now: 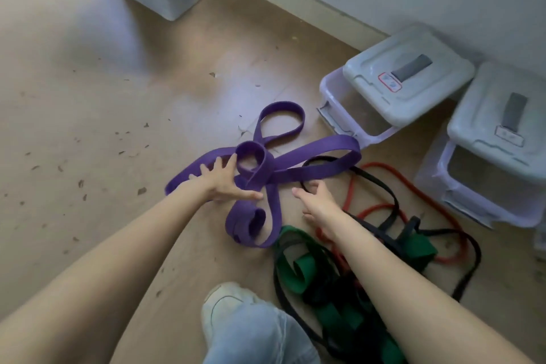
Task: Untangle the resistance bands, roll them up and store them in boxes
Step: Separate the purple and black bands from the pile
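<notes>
We see the purple band [295, 162] sprawled mid-floor [88, 97], its longest strap running toward the boxes [407, 83] along the wall edge. Our left hand [224, 180], fingers spread, presses on its knot; our right hand [316, 195], loosely curled and empty, hovers just beside.

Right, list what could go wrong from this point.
1. The purple band is looped over itself; pulling with the left hand may tighten the knot.
2. The black band, under the right hand, crosses the red band, so lifting it could drag the pile along.
</notes>
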Demonstrator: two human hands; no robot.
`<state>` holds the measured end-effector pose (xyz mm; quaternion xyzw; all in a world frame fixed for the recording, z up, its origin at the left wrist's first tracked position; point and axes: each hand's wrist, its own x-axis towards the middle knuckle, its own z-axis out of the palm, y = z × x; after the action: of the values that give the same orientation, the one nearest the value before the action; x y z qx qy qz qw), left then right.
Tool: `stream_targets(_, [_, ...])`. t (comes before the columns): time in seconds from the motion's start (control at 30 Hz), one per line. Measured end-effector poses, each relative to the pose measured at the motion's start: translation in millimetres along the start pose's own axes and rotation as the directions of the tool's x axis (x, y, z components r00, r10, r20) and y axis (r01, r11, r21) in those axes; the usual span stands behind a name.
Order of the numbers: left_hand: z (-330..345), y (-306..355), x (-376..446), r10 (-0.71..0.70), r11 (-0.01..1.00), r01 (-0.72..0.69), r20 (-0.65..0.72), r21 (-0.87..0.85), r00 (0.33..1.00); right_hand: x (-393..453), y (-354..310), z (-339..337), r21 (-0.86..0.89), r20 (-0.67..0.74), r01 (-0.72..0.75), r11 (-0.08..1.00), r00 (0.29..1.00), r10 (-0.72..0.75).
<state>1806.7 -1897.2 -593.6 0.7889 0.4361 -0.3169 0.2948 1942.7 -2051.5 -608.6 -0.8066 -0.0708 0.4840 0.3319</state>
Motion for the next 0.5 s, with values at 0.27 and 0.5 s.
stream_targets(0.27, [58,34,6,-0.03,0.996,0.053,-0.275,0.077,0.961,3,2,31,0.483,0.081,-0.076,0.873,0.996,0.042])
stream_targets(0.5, [45,32,16,0.002,1.0,-0.005,-0.241,-0.014,0.971,17,2,-43,0.363,-0.547,0.148,0.92,0.833,0.082])
